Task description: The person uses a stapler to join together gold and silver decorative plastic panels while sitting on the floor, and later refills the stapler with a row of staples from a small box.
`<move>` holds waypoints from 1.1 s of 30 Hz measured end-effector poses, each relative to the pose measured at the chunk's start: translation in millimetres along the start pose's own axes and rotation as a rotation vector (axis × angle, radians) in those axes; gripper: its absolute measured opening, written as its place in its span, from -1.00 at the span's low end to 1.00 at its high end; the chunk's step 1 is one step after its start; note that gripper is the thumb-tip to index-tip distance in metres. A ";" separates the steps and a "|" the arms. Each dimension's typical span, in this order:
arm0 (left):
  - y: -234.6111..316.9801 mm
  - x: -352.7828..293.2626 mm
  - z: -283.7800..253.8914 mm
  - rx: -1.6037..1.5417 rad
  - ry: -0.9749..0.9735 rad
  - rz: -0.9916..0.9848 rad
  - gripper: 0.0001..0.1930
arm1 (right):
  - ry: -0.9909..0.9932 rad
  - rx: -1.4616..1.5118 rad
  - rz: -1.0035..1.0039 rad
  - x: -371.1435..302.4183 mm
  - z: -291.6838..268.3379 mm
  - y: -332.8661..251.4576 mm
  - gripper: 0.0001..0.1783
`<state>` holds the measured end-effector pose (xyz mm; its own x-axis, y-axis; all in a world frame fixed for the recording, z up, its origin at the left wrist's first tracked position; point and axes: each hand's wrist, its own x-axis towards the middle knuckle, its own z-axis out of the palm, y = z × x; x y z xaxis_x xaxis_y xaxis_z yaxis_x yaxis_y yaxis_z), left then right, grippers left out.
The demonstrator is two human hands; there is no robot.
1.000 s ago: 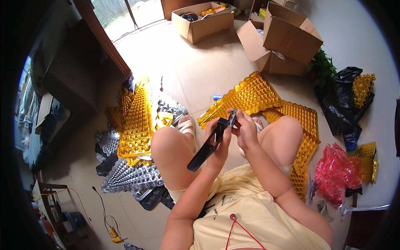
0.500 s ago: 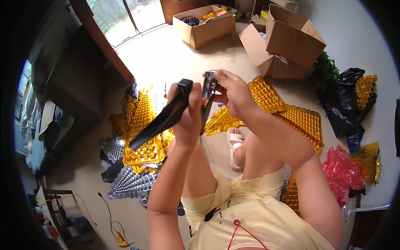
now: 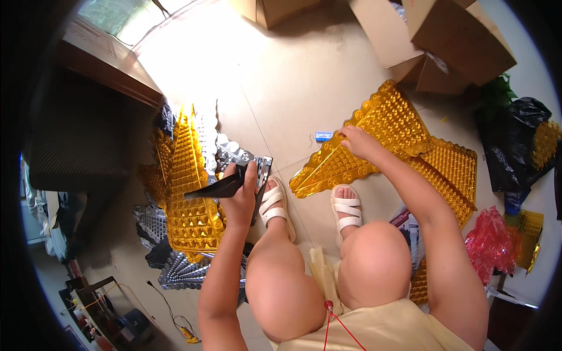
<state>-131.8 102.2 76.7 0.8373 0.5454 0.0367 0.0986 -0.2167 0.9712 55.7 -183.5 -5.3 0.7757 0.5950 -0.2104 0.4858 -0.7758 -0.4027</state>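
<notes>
My left hand [image 3: 241, 196] grips a black hand tool with a long lever handle [image 3: 218, 188] and a silver metal head, held low over the floor beside my left foot. My right hand [image 3: 355, 140] reaches forward and pinches the edge of a shiny gold embossed triangular sheet [image 3: 357, 146] lying on the tiled floor. More gold sheets [image 3: 453, 169] lie overlapped to the right of it. A small blue box [image 3: 324, 136] sits on the floor just left of my right hand.
A pile of gold and silver embossed sheets [image 3: 188, 175] lies at my left. Open cardboard boxes [image 3: 445, 41] stand at the back right. A black bag [image 3: 515, 146] and a red foil bundle [image 3: 489, 243] sit at the right. A dark wooden cabinet [image 3: 99, 105] stands at the left.
Both hands were together on the tool, raised in front of me. Now the left hand has lowered with the tool and the right hand has let go and reached out to the gold sheet.
</notes>
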 end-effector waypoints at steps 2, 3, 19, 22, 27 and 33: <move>-14.2 8.8 12.5 -0.164 0.060 -0.388 -0.70 | -0.075 0.001 0.073 13.7 34.6 19.4 -0.69; -33.7 13.4 13.9 -0.139 0.040 -0.511 -0.65 | -0.113 -0.004 0.108 19.9 48.9 28.2 -0.69; -86.8 22.8 34.2 0.148 -0.101 -0.217 -0.70 | 0.038 -0.299 -0.193 98.7 122.0 20.5 -0.59; -91.0 17.3 31.9 0.234 -0.095 -0.213 -0.68 | 0.145 -0.179 -0.223 95.1 121.1 3.0 -0.58; -91.8 14.5 32.9 0.224 -0.086 -0.165 -0.74 | 0.035 -0.317 -0.132 95.7 131.7 9.2 -0.55; -88.0 13.1 29.8 0.106 -0.067 -0.278 -0.76 | 0.070 -0.169 -0.082 93.0 124.6 13.7 -0.55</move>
<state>-113.4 104.3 -15.2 0.8036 0.5418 -0.2463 0.3818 -0.1519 0.9117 84.4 -112.6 -141.5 0.7539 0.6463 -0.1183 0.6049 -0.7530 -0.2590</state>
